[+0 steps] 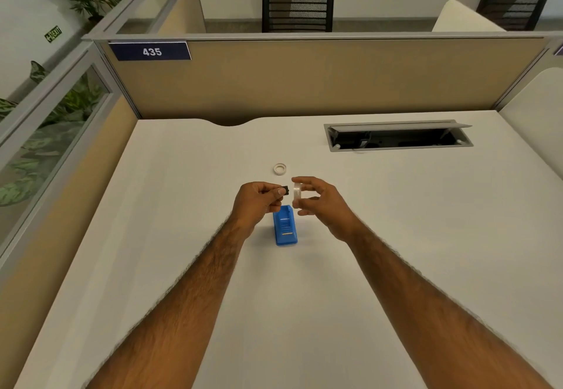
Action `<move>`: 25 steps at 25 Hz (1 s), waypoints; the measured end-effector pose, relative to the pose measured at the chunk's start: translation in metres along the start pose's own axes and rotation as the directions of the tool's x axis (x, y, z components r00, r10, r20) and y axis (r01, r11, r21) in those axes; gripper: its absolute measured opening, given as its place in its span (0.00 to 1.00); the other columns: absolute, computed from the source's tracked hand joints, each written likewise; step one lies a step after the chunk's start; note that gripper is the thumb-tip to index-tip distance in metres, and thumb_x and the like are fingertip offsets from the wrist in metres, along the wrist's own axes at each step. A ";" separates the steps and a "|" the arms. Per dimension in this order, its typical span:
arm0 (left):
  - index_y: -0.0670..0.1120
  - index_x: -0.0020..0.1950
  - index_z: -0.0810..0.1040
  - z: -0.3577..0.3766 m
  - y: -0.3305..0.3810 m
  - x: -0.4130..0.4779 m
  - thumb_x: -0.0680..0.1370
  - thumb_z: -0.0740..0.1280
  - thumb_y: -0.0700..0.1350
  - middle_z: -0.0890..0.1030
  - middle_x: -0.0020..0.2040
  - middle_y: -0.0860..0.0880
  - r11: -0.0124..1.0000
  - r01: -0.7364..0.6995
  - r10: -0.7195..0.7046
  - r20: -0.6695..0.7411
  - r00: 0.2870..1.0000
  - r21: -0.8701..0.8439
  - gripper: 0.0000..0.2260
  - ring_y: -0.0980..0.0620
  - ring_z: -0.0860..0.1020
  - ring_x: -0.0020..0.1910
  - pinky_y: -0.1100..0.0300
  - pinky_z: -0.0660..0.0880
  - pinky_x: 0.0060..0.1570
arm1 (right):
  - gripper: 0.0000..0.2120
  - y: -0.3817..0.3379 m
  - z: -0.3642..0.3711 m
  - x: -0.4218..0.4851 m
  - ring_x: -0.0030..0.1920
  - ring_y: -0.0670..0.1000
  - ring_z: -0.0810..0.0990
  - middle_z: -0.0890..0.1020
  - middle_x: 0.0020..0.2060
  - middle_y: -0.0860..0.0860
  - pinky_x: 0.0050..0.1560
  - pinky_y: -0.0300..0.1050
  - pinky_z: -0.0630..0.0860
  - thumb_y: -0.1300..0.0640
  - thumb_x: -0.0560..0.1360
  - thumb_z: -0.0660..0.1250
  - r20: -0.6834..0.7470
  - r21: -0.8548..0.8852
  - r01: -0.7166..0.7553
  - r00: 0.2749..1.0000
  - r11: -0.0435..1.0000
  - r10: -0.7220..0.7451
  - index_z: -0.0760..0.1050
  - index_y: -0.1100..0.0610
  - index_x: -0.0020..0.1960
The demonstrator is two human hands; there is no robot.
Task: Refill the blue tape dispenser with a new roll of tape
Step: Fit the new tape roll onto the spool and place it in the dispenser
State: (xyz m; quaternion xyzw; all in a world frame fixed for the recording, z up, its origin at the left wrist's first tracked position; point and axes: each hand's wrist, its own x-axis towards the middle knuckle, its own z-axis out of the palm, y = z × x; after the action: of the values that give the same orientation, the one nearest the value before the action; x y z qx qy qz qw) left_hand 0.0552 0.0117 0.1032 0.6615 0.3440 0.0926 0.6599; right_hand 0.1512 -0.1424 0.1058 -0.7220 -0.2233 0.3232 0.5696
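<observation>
The blue tape dispenser (285,227) stands on the white desk (182,206), its roll bay open and facing away from me. Above its far end, my left hand (259,201) pinches a small black spindle (285,190) between thumb and fingers. My right hand (320,203) holds a clear tape roll (296,192) on edge, its hole facing the spindle. A small gap separates spindle and roll. An empty white tape core (280,168) lies flat on the desk just beyond the hands.
An open cable hatch (396,137) is set into the desk at the back right. Tan partition walls (304,84) close off the back and left side. A curved white divider (533,108) stands at the right.
</observation>
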 end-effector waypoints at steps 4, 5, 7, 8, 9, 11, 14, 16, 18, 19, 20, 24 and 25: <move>0.41 0.55 0.85 -0.002 0.001 -0.006 0.77 0.72 0.43 0.86 0.48 0.43 1.000 -0.018 0.018 0.003 1.000 0.008 0.09 0.48 0.84 0.46 0.55 0.83 0.49 | 0.13 -0.003 0.007 -0.007 0.48 0.55 0.86 0.83 0.54 0.52 0.47 0.47 0.83 0.51 0.78 0.69 -0.006 0.070 0.024 1.000 0.997 -0.023 0.80 0.51 0.62; 0.41 0.55 0.85 -0.002 0.000 -0.007 0.77 0.73 0.43 0.86 0.48 0.42 1.000 -0.021 0.021 0.002 1.000 0.009 0.09 0.48 0.84 0.46 0.56 0.83 0.48 | 0.12 -0.004 0.008 -0.008 0.47 0.55 0.86 0.83 0.53 0.52 0.48 0.48 0.84 0.53 0.78 0.69 -0.010 0.071 0.028 1.000 0.997 -0.028 0.80 0.52 0.61; 0.41 0.55 0.85 -0.003 0.000 -0.010 0.77 0.73 0.43 0.86 0.48 0.42 1.000 -0.025 0.025 0.001 1.000 0.009 0.09 0.48 0.85 0.45 0.58 0.83 0.46 | 0.12 -0.005 0.009 -0.009 0.47 0.53 0.86 0.83 0.52 0.50 0.48 0.48 0.84 0.57 0.78 0.69 -0.005 0.067 0.038 0.999 0.997 -0.038 0.81 0.53 0.60; 0.41 0.55 0.85 -0.004 -0.001 -0.012 0.77 0.73 0.43 0.86 0.48 0.42 1.000 -0.027 0.027 0.001 1.000 0.010 0.09 0.48 0.84 0.45 0.58 0.83 0.46 | 0.12 -0.006 0.009 -0.010 0.48 0.53 0.86 0.82 0.53 0.51 0.48 0.47 0.84 0.59 0.77 0.70 -0.001 0.064 0.039 0.999 0.997 -0.039 0.81 0.53 0.60; 0.40 0.55 0.85 -0.004 -0.001 -0.013 0.77 0.72 0.43 0.86 0.48 0.42 1.000 -0.029 0.029 0.001 1.000 0.013 0.09 0.49 0.84 0.45 0.58 0.83 0.46 | 0.13 -0.007 0.010 -0.011 0.49 0.53 0.85 0.82 0.55 0.51 0.48 0.46 0.84 0.61 0.77 0.70 0.003 0.060 0.039 0.999 0.997 -0.039 0.81 0.53 0.61; 0.40 0.56 0.84 -0.004 0.000 -0.016 0.77 0.72 0.42 0.86 0.48 0.42 0.999 -0.031 0.031 -0.005 1.000 0.023 0.10 0.49 0.84 0.45 0.58 0.83 0.46 | 0.15 -0.007 0.010 -0.013 0.51 0.53 0.85 0.81 0.57 0.52 0.48 0.44 0.83 0.63 0.76 0.71 0.001 0.044 0.037 0.999 0.998 -0.037 0.80 0.53 0.62; 0.40 0.56 0.84 -0.005 0.000 -0.018 0.77 0.72 0.42 0.86 0.48 0.42 0.999 -0.029 0.029 -0.009 1.000 0.022 0.10 0.49 0.84 0.45 0.59 0.83 0.46 | 0.20 -0.005 0.011 -0.016 0.52 0.53 0.84 0.80 0.59 0.51 0.48 0.43 0.83 0.64 0.74 0.72 -0.018 0.040 0.027 0.999 0.999 -0.027 0.77 0.54 0.65; 0.40 0.55 0.84 -0.005 0.000 -0.019 0.77 0.72 0.41 0.86 0.48 0.42 1.000 -0.029 0.029 -0.002 1.000 0.012 0.09 0.48 0.84 0.45 0.58 0.83 0.46 | 0.20 -0.004 0.011 -0.018 0.52 0.54 0.84 0.80 0.60 0.50 0.51 0.44 0.83 0.66 0.74 0.72 -0.018 0.058 0.028 0.999 0.998 -0.027 0.78 0.53 0.64; 0.40 0.55 0.84 -0.004 -0.001 -0.021 0.77 0.72 0.41 0.86 0.48 0.43 1.000 -0.029 0.029 0.002 1.000 0.012 0.09 0.48 0.84 0.45 0.57 0.83 0.47 | 0.20 -0.005 0.011 -0.019 0.53 0.53 0.84 0.81 0.60 0.49 0.55 0.46 0.82 0.66 0.74 0.72 -0.017 0.085 0.031 0.999 0.996 -0.030 0.79 0.51 0.62; 0.40 0.55 0.84 -0.004 -0.001 -0.022 0.77 0.72 0.42 0.86 0.48 0.43 0.999 -0.031 0.031 0.003 1.000 0.015 0.09 0.48 0.84 0.46 0.57 0.83 0.47 | 0.19 -0.005 0.011 -0.020 0.53 0.53 0.84 0.81 0.59 0.48 0.55 0.46 0.82 0.65 0.74 0.72 -0.024 0.105 0.037 0.999 0.994 -0.035 0.79 0.51 0.62; 0.40 0.55 0.84 -0.004 -0.001 -0.023 0.77 0.72 0.42 0.86 0.48 0.43 0.999 -0.033 0.032 0.003 0.999 0.016 0.09 0.47 0.85 0.46 0.57 0.83 0.47 | 0.18 -0.006 0.011 -0.022 0.53 0.52 0.84 0.82 0.58 0.48 0.55 0.45 0.82 0.64 0.74 0.73 -0.034 0.129 0.045 0.999 0.991 -0.041 0.80 0.52 0.61; 0.41 0.55 0.84 -0.001 0.000 -0.025 0.77 0.72 0.42 0.86 0.48 0.44 0.999 -0.030 0.030 -0.003 1.000 0.037 0.09 0.47 0.85 0.47 0.60 0.83 0.45 | 0.19 -0.005 0.011 -0.023 0.53 0.53 0.84 0.83 0.57 0.52 0.53 0.45 0.83 0.62 0.74 0.73 -0.063 0.144 0.049 0.997 0.988 -0.040 0.78 0.53 0.64; 0.42 0.55 0.84 -0.001 0.000 -0.026 0.77 0.72 0.43 0.86 0.48 0.45 0.999 -0.028 0.028 -0.005 1.000 0.043 0.08 0.47 0.85 0.47 0.60 0.83 0.45 | 0.21 -0.004 0.012 -0.023 0.54 0.53 0.84 0.82 0.57 0.52 0.54 0.46 0.82 0.61 0.74 0.74 -0.066 0.126 0.040 0.997 0.991 -0.032 0.77 0.53 0.65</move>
State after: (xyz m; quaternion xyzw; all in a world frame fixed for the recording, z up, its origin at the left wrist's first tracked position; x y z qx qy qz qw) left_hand 0.0352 -0.0029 0.1120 0.6801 0.3384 0.0964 0.6432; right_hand 0.1271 -0.1492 0.1126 -0.6900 -0.1972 0.3033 0.6269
